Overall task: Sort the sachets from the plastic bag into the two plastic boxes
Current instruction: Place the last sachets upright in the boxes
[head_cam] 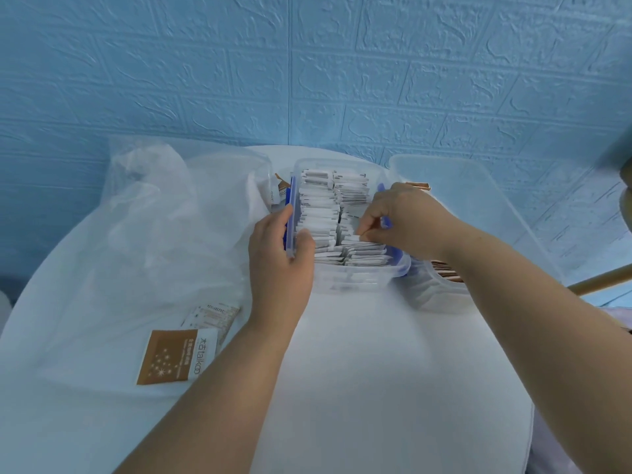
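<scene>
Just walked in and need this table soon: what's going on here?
A person's left hand grips the left rim of a clear plastic box with blue clips, packed with rows of white paper sachets; the right hand pinches one white sachet in it. A second clear plastic box to the right holds brown sachets. A brown square sachet lies at the near end of the crumpled clear plastic bag.

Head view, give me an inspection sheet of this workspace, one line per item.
Surface: white table.
Job's things: plastic bag on the left; near box packed with white sachets; right box holding brown sachets.
Clutter: two loose sachets by the bag.
Hands: left hand grips the near box's side; right hand pinches a white sachet.
Cables: nothing seen.
Surroundings: blue textured wall.
</scene>
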